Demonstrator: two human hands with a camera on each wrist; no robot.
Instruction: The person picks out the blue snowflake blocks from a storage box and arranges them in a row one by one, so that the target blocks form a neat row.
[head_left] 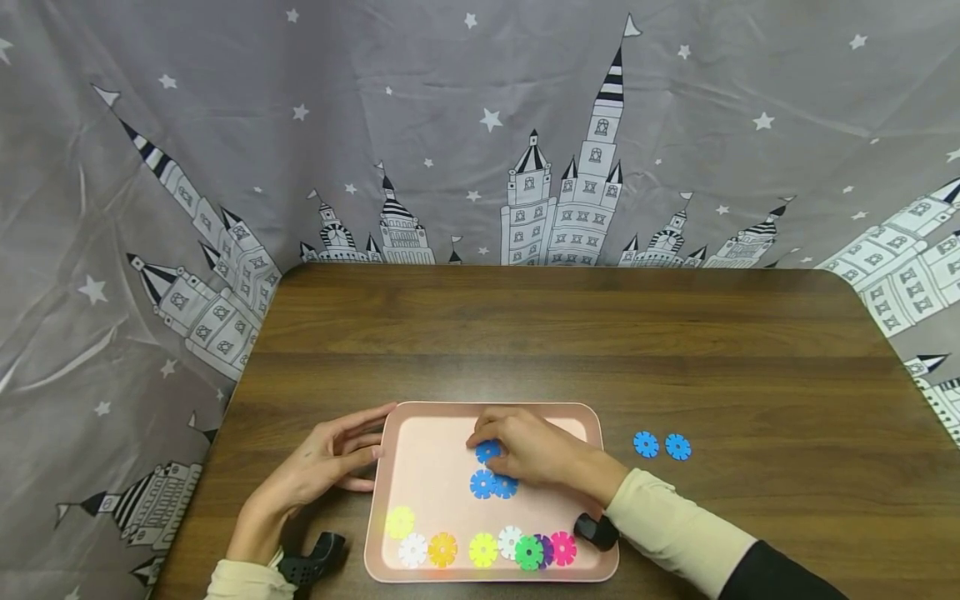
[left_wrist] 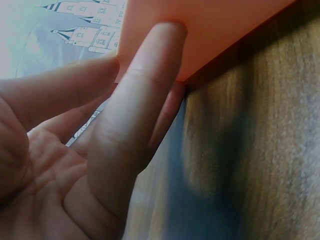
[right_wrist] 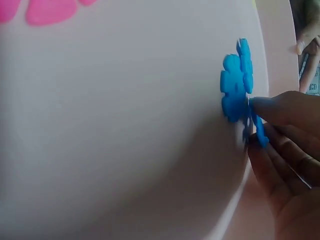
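Observation:
My right hand (head_left: 540, 450) is over a pink tray (head_left: 423, 467) and pinches a blue notched disc (head_left: 487, 451) between thumb and fingers. Just below it lie two more blue discs (head_left: 482, 484), overlapping each other. The right wrist view shows the pinched blue disc (right_wrist: 259, 127) on edge, right beside the other blue discs (right_wrist: 232, 87). At the tray's left side is my left hand (head_left: 322, 458), fingers mostly straight. In the left wrist view its thumb (left_wrist: 145, 90) presses the tray's outer wall (left_wrist: 215, 30).
Along the tray's near side lie several colored discs, among them yellow (head_left: 400, 522), orange (head_left: 442, 550), green (head_left: 528, 552) and pink (head_left: 563, 548). Two blue discs (head_left: 662, 446) rest on the wooden table (head_left: 750, 358) right of the tray. A grey castle-print cloth (head_left: 450, 100) hangs behind.

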